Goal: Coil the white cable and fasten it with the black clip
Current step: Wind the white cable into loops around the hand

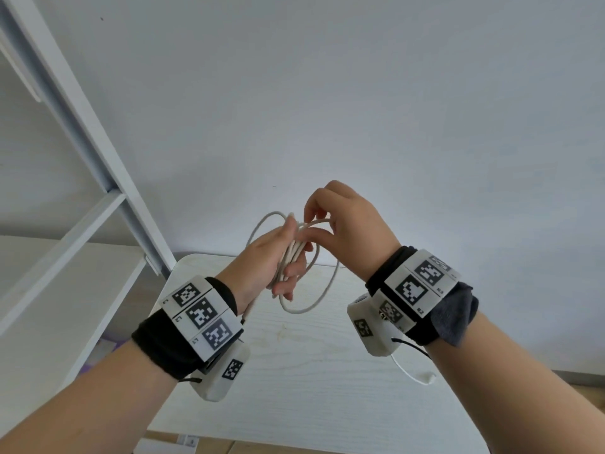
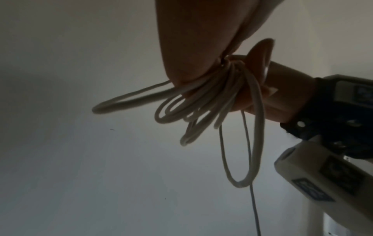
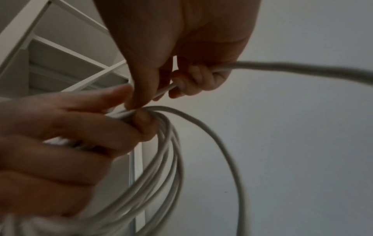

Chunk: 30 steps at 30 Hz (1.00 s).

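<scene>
1. Plain pale wall fills the background, with a white-framed shelf unit (image 1: 82,132) at our left and a pale wood-grain worktop (image 1: 311,371) below our raised arms.
2. We hold both forearms up and forward over the worktop, wrists angled toward each other so the hands meet in the air above its far edge.
3. Our left hand (image 1: 278,260) stands thumb-up, its fingers curled round a bundle of loops of the thin white cable (image 1: 322,290); the loops hang below and to the right of the fist, clear of the worktop.
4. Our right hand (image 1: 343,221) arches over from the right, fingers bent downward; in the right wrist view its thumb and fingertips (image 3: 187,83) pinch a single strand of the cable, which leaves the hand to the right. Its forefinger touches the bundle at the left hand's thumb.
5. One plug end of the cable (image 1: 425,376) dangles below the right wrist, near the worktop.
6. Black wristbands carry white blocks printed with square black-and-white markers (image 1: 199,314); small codes beside them are too small for us to read reliably.
</scene>
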### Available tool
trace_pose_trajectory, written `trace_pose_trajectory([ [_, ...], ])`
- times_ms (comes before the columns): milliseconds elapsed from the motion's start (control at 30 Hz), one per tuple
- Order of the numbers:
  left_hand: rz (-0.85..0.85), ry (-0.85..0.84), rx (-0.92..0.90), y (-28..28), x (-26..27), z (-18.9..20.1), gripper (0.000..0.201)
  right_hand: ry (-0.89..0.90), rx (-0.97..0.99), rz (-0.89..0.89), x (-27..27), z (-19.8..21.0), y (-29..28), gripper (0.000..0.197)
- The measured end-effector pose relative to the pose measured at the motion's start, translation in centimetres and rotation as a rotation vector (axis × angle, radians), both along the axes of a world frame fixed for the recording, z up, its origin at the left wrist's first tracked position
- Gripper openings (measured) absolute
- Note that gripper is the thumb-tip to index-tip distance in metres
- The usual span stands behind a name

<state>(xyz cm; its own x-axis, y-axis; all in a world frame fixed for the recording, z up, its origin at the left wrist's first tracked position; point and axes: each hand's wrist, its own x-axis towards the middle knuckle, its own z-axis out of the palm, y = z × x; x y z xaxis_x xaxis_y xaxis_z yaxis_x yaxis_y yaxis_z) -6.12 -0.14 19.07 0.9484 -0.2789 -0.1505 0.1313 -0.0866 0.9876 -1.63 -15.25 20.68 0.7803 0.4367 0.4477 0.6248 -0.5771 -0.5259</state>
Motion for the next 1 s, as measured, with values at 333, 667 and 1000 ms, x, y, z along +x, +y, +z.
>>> trace_pose_trajectory([
  [333,-0.147,0.058,-0.086,0.9,-0.9,0.5,0.030,0.267,0.082,0.014,1.5,-0.1,-2.1,0.029],
  [667,-0.071,0.099,-0.617,3.4,0.7,1.4,0.028,0.464,0.168,-0.151,2.4,-4.8,-5.5,0.029],
  [1000,0.256,-0.014,-0.940,7.0,3.4,2.7,0.033,0.558,0.007,-0.206,0.3,-9.7,-7.4,0.031],
])
